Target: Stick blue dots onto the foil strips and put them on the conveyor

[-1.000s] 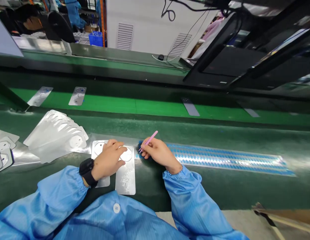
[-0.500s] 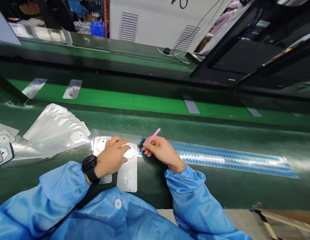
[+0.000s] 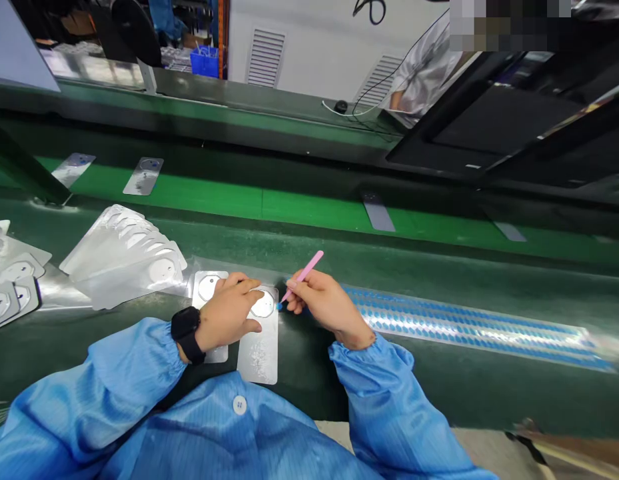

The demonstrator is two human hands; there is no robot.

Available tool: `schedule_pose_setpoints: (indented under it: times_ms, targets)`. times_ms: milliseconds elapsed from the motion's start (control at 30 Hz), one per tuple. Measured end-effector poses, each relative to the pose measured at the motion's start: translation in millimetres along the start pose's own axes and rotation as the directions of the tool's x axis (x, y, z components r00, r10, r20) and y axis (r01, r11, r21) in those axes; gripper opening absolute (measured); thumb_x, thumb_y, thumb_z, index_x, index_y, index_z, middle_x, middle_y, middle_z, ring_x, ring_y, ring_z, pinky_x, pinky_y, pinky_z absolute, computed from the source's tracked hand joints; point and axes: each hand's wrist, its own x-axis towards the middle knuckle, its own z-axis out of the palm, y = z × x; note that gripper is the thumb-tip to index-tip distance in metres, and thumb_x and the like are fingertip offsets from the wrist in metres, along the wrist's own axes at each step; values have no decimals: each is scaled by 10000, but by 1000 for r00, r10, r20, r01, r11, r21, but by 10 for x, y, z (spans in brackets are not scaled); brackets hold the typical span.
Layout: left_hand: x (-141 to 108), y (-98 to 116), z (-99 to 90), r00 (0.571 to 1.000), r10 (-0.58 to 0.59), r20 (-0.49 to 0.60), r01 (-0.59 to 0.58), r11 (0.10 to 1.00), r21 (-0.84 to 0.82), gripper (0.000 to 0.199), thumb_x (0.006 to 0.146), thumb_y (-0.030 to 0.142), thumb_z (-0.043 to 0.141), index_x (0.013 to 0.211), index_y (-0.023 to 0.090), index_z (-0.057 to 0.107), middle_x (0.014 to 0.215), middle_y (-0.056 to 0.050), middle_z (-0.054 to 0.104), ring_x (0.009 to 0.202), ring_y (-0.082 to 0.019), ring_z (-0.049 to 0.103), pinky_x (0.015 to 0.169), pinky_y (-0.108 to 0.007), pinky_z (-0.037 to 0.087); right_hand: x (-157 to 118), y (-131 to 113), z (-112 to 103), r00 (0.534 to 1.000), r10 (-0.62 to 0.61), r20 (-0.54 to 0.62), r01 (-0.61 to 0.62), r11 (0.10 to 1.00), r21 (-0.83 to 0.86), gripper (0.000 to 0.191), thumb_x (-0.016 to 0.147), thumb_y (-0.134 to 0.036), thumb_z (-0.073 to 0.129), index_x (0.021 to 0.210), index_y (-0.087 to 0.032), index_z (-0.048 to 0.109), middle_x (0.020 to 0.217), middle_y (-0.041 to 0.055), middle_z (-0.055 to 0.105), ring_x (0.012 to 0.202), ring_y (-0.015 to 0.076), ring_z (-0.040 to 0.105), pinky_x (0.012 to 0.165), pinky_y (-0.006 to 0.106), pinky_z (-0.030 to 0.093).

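Pink tweezers [image 3: 309, 268] are pinched in my right hand [image 3: 322, 301]. At their tip is a small blue piece [image 3: 280, 307], right by the upper right edge of a silvery plate [image 3: 258, 357] with a ringed opening. My left hand [image 3: 230, 310] lies with fingers apart over that plate and a second plate [image 3: 205, 285] on its left, fingertips touching near the opening. Beside my right hand stretches a clear sheet of blue stickers [image 3: 469, 323] in rows; its left end is hidden behind the hand.
A fanned stack of plates [image 3: 119, 253] lies to the left, with more plates [image 3: 19, 280] at the far left. Beyond the bench runs a green belt [image 3: 289, 207] carrying several spaced plates. Across it, a person's pale sleeve [image 3: 424, 73] shows behind dark equipment [image 3: 489, 133].
The tweezers' tip with the blue piece has moved left from the sticker sheet to the plate's edge. My left hand stays on the plates. A person has appeared at the upper right.
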Motion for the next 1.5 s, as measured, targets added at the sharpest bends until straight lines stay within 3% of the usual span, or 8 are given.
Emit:
schedule_pose_setpoints:
  times_ms: [167,300,1500]
  targets:
    - [-1,37,-46,999,-27,43,27,1000,10,536,709,305,776,1199,209,583,1375,-77,518,1241,-307,392,980,-488,365,116,-32,152,997,66,30,-63,993,-102,201,835,-297,603,699,-157,557,554,-2,627,449,97,590,424,188,478]
    - [-2,36,-44,999,-18,44,18,1000,10,535,708,306,780,1194,197,585,1380,-79,512,1245,-307,388,984,-491,365,155,-44,181,994,101,30,-96,987,-132,193,874,-202,547,688,-151,550,566,-2,626,466,98,608,421,177,485]
    - [-12,47,-46,999,-10,47,9,999,38,534,729,319,764,1208,188,571,1369,-99,510,1244,-302,382,974,-493,359,140,-51,203,995,100,7,-97,981,-169,190,873,-185,547,686,-157,554,570,-3,634,453,94,593,434,183,492]
